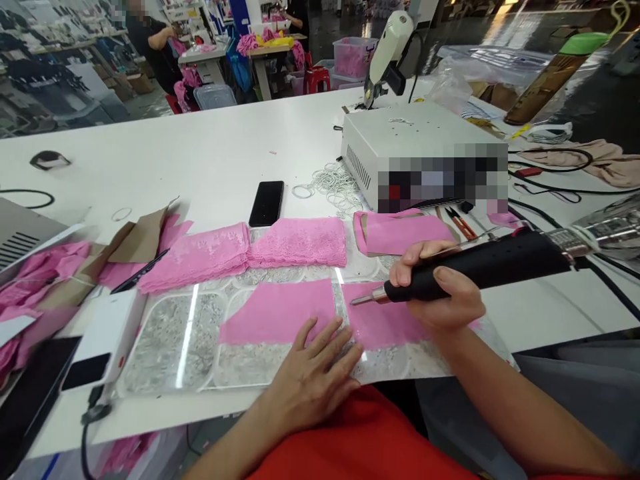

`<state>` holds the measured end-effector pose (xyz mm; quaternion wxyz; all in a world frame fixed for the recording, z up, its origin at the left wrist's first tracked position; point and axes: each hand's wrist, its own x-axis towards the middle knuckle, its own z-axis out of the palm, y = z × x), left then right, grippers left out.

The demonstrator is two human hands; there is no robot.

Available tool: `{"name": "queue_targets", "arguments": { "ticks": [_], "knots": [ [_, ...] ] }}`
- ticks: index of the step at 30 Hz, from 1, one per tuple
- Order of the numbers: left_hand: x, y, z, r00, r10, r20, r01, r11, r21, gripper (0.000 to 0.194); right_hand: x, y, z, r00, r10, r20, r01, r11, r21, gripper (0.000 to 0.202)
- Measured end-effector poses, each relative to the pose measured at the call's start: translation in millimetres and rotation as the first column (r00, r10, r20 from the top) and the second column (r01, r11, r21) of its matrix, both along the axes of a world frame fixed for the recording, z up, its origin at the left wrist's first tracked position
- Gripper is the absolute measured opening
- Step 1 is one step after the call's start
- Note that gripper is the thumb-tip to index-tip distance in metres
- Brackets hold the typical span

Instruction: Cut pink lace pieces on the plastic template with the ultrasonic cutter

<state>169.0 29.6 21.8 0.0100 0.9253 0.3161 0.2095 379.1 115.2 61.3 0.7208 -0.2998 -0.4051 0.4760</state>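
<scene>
Cloth shows pink in a clear bin below the white table. The left hand lies flat, spread over the near corners of two pink pieces on a glossy mat; the right hand grips a black-handled tool, tip at the right piece. Across the workroom, a clear tub holds pink fabric.

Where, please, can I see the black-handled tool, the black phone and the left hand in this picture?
Black-handled tool point(505, 265), head view: on the black handle.
Black phone point(267, 203), head view: on the middle of its dark face.
Left hand point(316, 372), head view: on the back of the hand.
</scene>
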Motion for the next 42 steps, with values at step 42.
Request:
{"name": "queue_targets", "arguments": {
  "ticks": [42],
  "knots": [
    [-2, -1, -2.2, 0.999, -0.046, -0.018, 0.045, 0.996, -0.071, 0.038, 3, -14, -1.4, 0.962, 0.268, 0.047, -0.271, 0.961, 0.064, 0.015]
  ]
}}
